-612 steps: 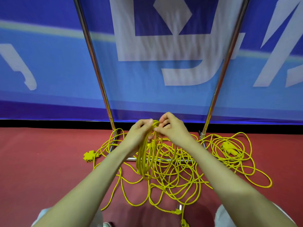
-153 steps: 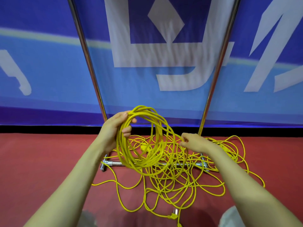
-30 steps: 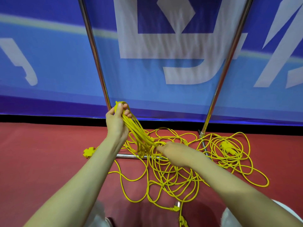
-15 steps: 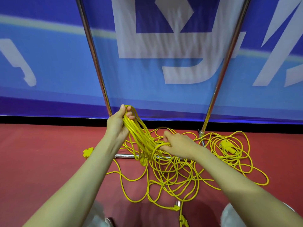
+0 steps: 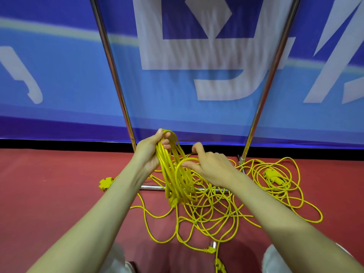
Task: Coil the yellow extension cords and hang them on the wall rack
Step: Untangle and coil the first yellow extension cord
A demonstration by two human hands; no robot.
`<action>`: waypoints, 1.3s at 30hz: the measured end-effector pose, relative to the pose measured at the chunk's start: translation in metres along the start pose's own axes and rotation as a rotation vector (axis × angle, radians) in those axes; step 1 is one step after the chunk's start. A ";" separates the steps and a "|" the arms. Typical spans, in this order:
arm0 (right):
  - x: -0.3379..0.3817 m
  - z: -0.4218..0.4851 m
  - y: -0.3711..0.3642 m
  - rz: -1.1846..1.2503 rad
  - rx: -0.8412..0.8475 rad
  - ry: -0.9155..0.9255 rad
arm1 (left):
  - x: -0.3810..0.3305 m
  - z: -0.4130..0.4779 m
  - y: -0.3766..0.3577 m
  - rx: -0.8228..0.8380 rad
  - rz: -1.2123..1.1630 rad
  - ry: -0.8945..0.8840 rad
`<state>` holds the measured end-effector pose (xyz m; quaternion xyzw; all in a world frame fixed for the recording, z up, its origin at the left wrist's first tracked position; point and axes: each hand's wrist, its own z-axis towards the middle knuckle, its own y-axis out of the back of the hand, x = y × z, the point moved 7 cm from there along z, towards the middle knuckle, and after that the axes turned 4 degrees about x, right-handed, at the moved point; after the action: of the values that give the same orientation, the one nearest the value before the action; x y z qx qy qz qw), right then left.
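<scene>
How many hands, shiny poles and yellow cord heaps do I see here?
Bare hands: 2, left hand, right hand
Upright shiny metal poles: 2
Coiled yellow cord bundle, gripped: 1
Loose yellow cord tangle on red floor: 1
Total: 6

Poles (image 5: 112, 75): tops cut off by the upper edge. Banner (image 5: 59, 75): lettering smeared, cropped at top and sides, unreadable. Base bar (image 5: 151, 187): middle section hidden behind the coil (image 5: 173, 174) and the right forearm. Socket (image 5: 106, 183): right end covered by the left forearm. Left hand (image 5: 149, 152): palm hidden by coil strands; loop count cannot be told. Right hand (image 5: 210, 166): one strand passes under its fingers and is lost there. Cords (image 5: 206, 213): individual runs untraceable. Plug (image 5: 219, 267) and knees (image 5: 275, 261): cropped by the lower edge.
</scene>
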<state>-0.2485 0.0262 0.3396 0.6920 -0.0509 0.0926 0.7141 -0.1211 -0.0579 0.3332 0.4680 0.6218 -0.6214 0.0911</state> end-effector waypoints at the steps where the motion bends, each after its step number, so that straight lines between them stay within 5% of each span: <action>1: -0.005 0.001 -0.006 -0.018 0.026 -0.072 | 0.001 -0.001 -0.002 0.011 0.007 0.006; 6: -0.021 0.005 -0.004 0.175 0.056 -0.223 | 0.007 -0.004 -0.007 0.064 0.102 0.009; 12: -0.011 0.010 0.015 0.995 0.073 0.029 | 0.014 0.000 -0.003 0.081 0.272 -0.030; 17: -0.001 0.001 0.032 0.369 -0.223 0.172 | 0.019 0.000 -0.003 0.075 0.337 -0.040; 20: -0.006 0.001 0.035 0.140 -0.304 -0.034 | 0.023 -0.002 -0.006 0.100 0.371 -0.025; 22: -0.017 0.004 0.029 0.068 -0.211 -0.197 | 0.026 -0.004 -0.008 0.125 0.399 -0.012; 25: -0.024 0.005 0.024 0.297 -0.136 -0.260 | 0.033 -0.004 -0.008 0.149 0.429 0.010; 30: -0.021 0.013 0.036 1.111 -0.160 -0.079 | 0.042 -0.005 -0.012 0.134 0.441 0.027; 34: -0.022 0.012 0.041 1.168 -0.141 0.035 | 0.045 -0.010 -0.020 0.185 0.512 0.056; 39: -0.038 0.013 0.034 1.072 -0.246 -0.083 | 0.051 -0.018 -0.027 0.247 0.492 0.109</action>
<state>-0.2922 0.0113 0.3659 0.4836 -0.4347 0.4094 0.6400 -0.1590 -0.0130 0.3203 0.6451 0.4130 -0.6255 0.1482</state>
